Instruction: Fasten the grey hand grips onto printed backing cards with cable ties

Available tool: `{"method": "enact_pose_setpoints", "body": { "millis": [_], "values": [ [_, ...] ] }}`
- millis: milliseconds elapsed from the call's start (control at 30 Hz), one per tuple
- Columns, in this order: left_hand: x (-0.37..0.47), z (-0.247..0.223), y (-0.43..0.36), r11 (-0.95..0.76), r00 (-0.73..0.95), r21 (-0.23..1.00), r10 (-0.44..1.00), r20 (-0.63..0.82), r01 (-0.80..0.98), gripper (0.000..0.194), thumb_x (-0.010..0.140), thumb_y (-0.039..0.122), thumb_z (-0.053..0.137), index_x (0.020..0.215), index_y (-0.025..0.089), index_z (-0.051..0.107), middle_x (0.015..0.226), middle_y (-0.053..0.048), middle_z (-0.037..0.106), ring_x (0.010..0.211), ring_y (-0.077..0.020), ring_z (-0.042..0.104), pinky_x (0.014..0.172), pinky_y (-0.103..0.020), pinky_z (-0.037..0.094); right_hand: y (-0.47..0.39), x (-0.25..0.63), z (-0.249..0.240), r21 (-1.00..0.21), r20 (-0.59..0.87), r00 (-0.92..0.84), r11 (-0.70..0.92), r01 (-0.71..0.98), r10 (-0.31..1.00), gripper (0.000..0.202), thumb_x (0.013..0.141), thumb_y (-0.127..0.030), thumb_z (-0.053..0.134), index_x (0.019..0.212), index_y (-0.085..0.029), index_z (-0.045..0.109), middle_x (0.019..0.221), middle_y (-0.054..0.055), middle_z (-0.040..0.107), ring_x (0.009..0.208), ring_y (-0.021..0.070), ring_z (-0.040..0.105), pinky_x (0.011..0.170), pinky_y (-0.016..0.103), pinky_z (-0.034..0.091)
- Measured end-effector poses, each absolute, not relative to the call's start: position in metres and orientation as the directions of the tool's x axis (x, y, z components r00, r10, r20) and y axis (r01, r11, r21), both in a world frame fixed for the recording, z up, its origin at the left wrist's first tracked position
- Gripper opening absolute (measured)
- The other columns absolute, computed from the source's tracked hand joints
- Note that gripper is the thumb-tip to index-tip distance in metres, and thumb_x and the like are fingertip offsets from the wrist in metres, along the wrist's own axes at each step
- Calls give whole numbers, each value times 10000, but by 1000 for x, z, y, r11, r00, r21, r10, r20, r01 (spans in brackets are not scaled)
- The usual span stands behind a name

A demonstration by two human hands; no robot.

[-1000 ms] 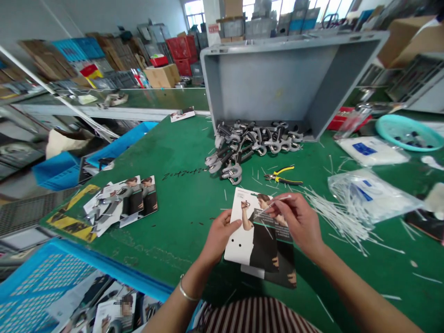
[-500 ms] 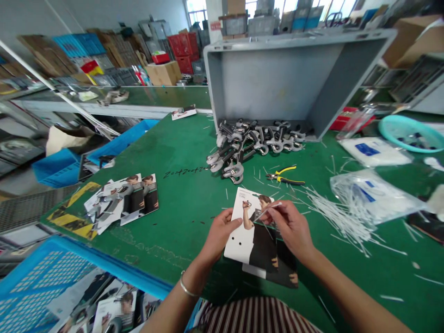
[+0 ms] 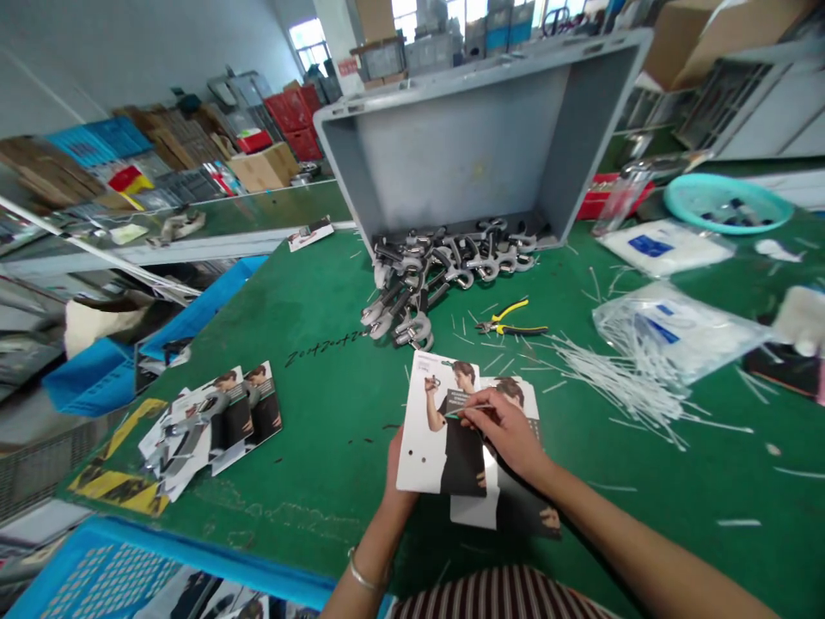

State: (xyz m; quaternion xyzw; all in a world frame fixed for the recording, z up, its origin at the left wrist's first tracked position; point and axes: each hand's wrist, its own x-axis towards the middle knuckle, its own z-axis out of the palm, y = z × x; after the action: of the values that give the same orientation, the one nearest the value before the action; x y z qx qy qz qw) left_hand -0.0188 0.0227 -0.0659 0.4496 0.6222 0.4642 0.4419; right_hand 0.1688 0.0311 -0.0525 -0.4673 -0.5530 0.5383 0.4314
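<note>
My left grip [image 3: 395, 481] has slid behind the white-and-black printed cardboard card [image 3: 416, 430]; its thumb no longer shows on the front, and I cannot tell how its fingers close. My right grip [image 3: 506, 432] pinches a thin white plastic tie [image 3: 455, 411] across the card's printed front. The card is in front of me above the green desk [image 3: 315, 456], overlapping a second printed card [image 3: 527, 401], now more exposed. I judge the back is now within my left fingers' reach.
</note>
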Motion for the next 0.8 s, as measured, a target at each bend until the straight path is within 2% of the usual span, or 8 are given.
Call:
{"method": "enact_pose_setpoints", "body": {
  "millis": [167,300,367,433,500,633,700,800],
  "values": [
    [-34,-53,0,10,-66,845,997,30,535,192,733,222,665,908,240,740,898,-80,718,818,-268,659,742,-332,485,31,172,-53,-996,-45,-218,-28,81,975,178,917,-361,576,971,-196,615,885,22,679,801,167,676,779,298,498],
    [-34,-30,-8,-17,13,627,1000,11,779,165,744,198,671,898,216,729,834,-91,679,650,-212,626,604,-275,442,33,176,-53,-998,-65,-280,-62,22,958,178,917,-355,589,983,-195,631,882,23,693,822,168,666,793,296,490],
    [-34,-19,-10,-77,113,538,993,-34,839,178,768,171,645,922,205,728,872,-93,671,651,-192,624,609,-260,452,33,178,-54,-997,-59,-308,-70,-23,950,175,912,-354,601,976,-195,635,873,22,697,825,167,662,795,293,490],
    [-37,-9,-12,-178,249,525,966,-67,832,229,809,151,600,997,208,717,981,-96,666,765,-199,650,689,-265,495,34,179,-56,-996,-47,-322,-70,-58,946,169,909,-354,607,964,-198,641,883,24,698,825,166,660,790,292,493],
    [-43,1,-15,-282,397,595,915,-69,753,316,861,136,535,1129,227,676,1163,-95,637,981,-222,644,847,-300,517,34,179,-58,-995,-31,-325,-59,-74,945,163,907,-355,611,956,-203,647,893,25,697,833,167,657,791,292,494],
    [-56,13,-21,-429,621,685,783,-45,590,481,932,133,420,1395,256,473,1419,-84,514,1286,-237,495,1111,-400,393,33,179,-60,-997,-8,-331,-35,-76,943,154,910,-354,616,954,-212,657,901,24,707,829,163,653,793,294,493],
    [-61,12,-22,-462,659,679,750,-44,570,493,938,136,412,1417,246,448,1419,-90,521,1301,-244,485,1126,-418,379,33,179,-59,-995,-1,-337,-33,-89,942,161,917,-358,607,964,-213,659,907,26,715,825,162,657,794,298,499],
    [-60,4,-22,-425,583,666,812,-17,612,375,944,186,439,1283,229,594,1335,-107,579,1217,-261,546,1052,-421,447,32,179,-58,-992,1,-332,-40,-117,943,183,924,-368,597,999,-212,658,904,30,722,840,167,672,800,304,512]
  ]
}}
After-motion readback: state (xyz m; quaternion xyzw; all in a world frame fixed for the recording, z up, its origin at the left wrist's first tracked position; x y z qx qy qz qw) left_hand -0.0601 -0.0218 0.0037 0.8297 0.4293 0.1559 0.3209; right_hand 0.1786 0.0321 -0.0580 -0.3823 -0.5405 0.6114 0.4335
